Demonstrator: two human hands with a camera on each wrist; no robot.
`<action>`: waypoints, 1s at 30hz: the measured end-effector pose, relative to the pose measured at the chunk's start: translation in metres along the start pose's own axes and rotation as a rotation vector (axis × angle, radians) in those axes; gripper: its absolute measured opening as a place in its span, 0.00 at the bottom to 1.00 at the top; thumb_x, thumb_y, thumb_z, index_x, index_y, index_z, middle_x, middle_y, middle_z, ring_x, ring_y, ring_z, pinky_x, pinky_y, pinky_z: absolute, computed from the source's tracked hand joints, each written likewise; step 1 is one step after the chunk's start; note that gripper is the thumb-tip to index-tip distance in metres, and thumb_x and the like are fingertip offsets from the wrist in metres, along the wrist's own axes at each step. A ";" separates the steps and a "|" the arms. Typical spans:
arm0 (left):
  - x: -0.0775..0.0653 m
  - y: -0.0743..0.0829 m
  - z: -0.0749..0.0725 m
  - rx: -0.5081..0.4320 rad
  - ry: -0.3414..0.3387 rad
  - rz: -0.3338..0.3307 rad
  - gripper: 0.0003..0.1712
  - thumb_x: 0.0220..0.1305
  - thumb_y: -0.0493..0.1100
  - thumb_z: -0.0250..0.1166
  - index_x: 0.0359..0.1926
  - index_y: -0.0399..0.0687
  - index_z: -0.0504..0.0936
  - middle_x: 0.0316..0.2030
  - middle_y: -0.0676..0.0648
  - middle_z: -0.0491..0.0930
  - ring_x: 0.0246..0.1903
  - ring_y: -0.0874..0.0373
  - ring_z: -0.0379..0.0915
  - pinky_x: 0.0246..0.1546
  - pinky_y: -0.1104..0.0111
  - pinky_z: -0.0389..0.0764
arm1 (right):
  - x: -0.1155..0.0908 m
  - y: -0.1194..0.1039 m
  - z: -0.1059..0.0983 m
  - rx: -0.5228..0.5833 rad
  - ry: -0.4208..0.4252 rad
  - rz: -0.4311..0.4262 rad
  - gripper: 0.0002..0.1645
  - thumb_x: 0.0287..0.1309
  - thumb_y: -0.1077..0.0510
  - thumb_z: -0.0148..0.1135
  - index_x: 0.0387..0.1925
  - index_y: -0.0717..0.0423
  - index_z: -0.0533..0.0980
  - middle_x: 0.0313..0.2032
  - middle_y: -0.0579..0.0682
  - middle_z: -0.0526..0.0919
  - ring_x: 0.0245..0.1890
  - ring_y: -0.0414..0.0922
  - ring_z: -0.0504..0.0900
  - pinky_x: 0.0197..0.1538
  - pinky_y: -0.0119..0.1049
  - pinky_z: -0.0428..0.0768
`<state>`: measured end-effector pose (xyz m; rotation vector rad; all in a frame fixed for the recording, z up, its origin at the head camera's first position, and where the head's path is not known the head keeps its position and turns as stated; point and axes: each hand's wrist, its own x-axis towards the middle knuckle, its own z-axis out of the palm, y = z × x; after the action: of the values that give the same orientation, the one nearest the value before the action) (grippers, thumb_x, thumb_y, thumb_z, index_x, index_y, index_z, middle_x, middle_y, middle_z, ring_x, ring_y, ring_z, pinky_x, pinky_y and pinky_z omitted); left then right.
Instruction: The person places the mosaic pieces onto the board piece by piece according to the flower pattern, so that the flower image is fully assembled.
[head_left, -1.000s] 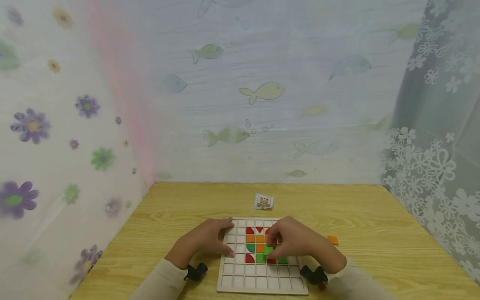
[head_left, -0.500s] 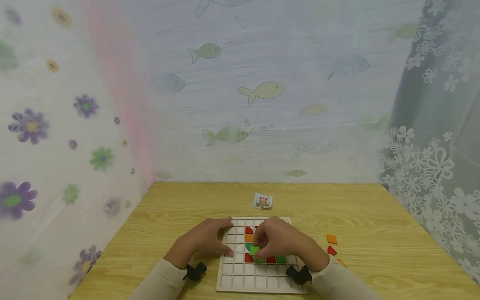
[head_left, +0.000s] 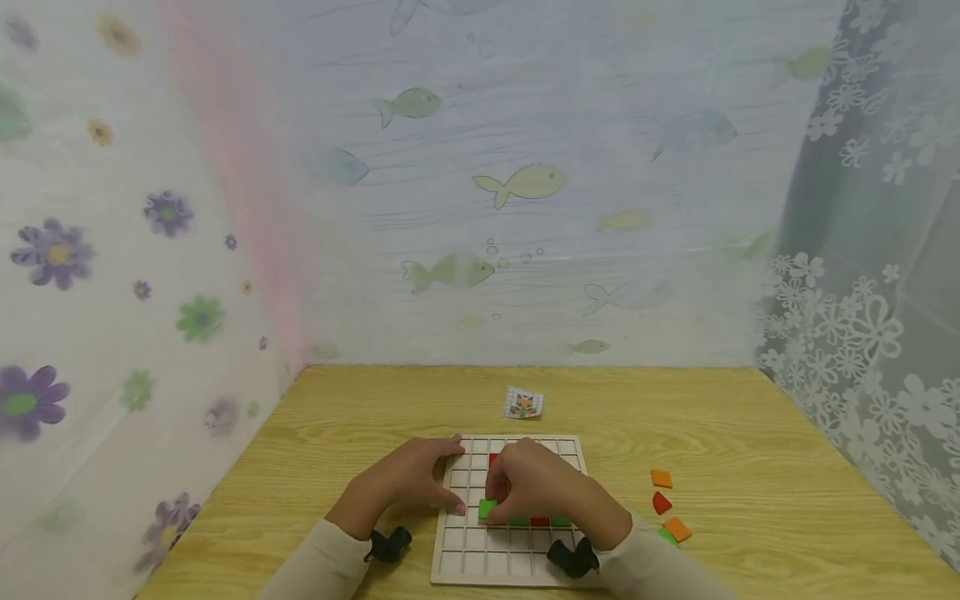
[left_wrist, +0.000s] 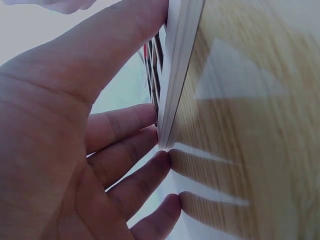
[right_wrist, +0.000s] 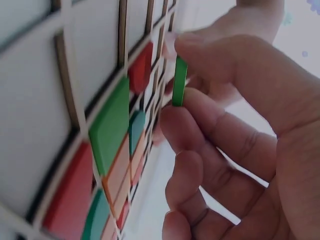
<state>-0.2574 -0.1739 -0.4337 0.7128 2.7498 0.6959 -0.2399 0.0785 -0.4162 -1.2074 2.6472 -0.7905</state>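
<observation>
My right hand point(head_left: 536, 483) pinches a green square tile point(head_left: 487, 508) between thumb and fingers, over the left-middle part of a white gridded wooden board point(head_left: 465, 564). In the right wrist view the green tile shows edge-on, apart from the grid. Red quarter-round, teal, orange and green tiles point(right_wrist: 111, 127) sit in the board's cells, many hidden under the hand in the head view. My left hand point(head_left: 408, 475) rests along the board's left side, thumb point(left_wrist: 135, 22) on the rim and fingertips at the far-left corner. The fingers are mostly straight and touch the edge.
Behind the board lies a small printed pattern card point(head_left: 523, 402). To the right, loose on the wooden table point(head_left: 750, 467), are a red quarter-round tile point(head_left: 662, 502), two orange tiles point(head_left: 677, 529) and a green piece point(head_left: 667, 538). Patterned curtains point(head_left: 525, 250) stand around the table.
My right hand has moved left across the board with the green tile, uncovering loose tiles on the right. The left hand stays at the board's edge.
</observation>
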 end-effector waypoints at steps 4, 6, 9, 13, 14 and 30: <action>0.000 0.002 -0.001 0.000 -0.001 -0.002 0.57 0.48 0.67 0.80 0.76 0.53 0.71 0.78 0.51 0.63 0.77 0.47 0.60 0.72 0.48 0.68 | 0.001 -0.001 0.005 0.006 0.031 0.035 0.09 0.47 0.50 0.84 0.27 0.44 0.88 0.24 0.30 0.83 0.25 0.27 0.79 0.32 0.24 0.80; -0.001 0.003 -0.001 0.003 0.000 0.001 0.56 0.48 0.66 0.81 0.75 0.52 0.72 0.78 0.51 0.63 0.77 0.47 0.60 0.72 0.47 0.68 | 0.002 -0.003 0.007 0.013 0.048 0.053 0.09 0.47 0.51 0.83 0.27 0.44 0.88 0.25 0.31 0.84 0.26 0.26 0.79 0.33 0.24 0.80; -0.001 0.003 0.000 0.009 0.001 -0.007 0.56 0.48 0.66 0.81 0.75 0.52 0.71 0.78 0.51 0.63 0.76 0.47 0.60 0.72 0.48 0.68 | 0.002 -0.006 0.011 0.034 0.062 0.085 0.08 0.47 0.52 0.84 0.27 0.46 0.88 0.26 0.32 0.84 0.26 0.27 0.79 0.33 0.25 0.79; -0.002 0.002 0.000 0.013 0.002 -0.019 0.58 0.47 0.67 0.81 0.76 0.53 0.70 0.78 0.51 0.64 0.77 0.48 0.60 0.73 0.48 0.68 | 0.001 -0.011 0.015 0.032 0.068 0.134 0.08 0.46 0.53 0.83 0.26 0.45 0.89 0.25 0.32 0.83 0.25 0.28 0.77 0.31 0.26 0.78; -0.002 0.002 0.000 0.013 0.003 -0.018 0.58 0.47 0.67 0.80 0.76 0.53 0.69 0.77 0.51 0.64 0.77 0.48 0.60 0.73 0.48 0.68 | 0.002 -0.012 0.017 0.024 0.071 0.143 0.08 0.45 0.52 0.83 0.26 0.44 0.89 0.24 0.31 0.82 0.25 0.28 0.77 0.30 0.26 0.78; -0.002 -0.002 0.002 0.010 0.005 0.001 0.56 0.47 0.67 0.80 0.76 0.56 0.70 0.77 0.51 0.65 0.76 0.48 0.61 0.72 0.48 0.69 | 0.002 -0.017 0.022 -0.011 0.070 0.195 0.09 0.43 0.51 0.85 0.27 0.42 0.90 0.23 0.29 0.83 0.25 0.27 0.78 0.29 0.26 0.78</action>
<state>-0.2564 -0.1757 -0.4360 0.7156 2.7601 0.6851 -0.2229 0.0595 -0.4263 -0.9211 2.7744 -0.7990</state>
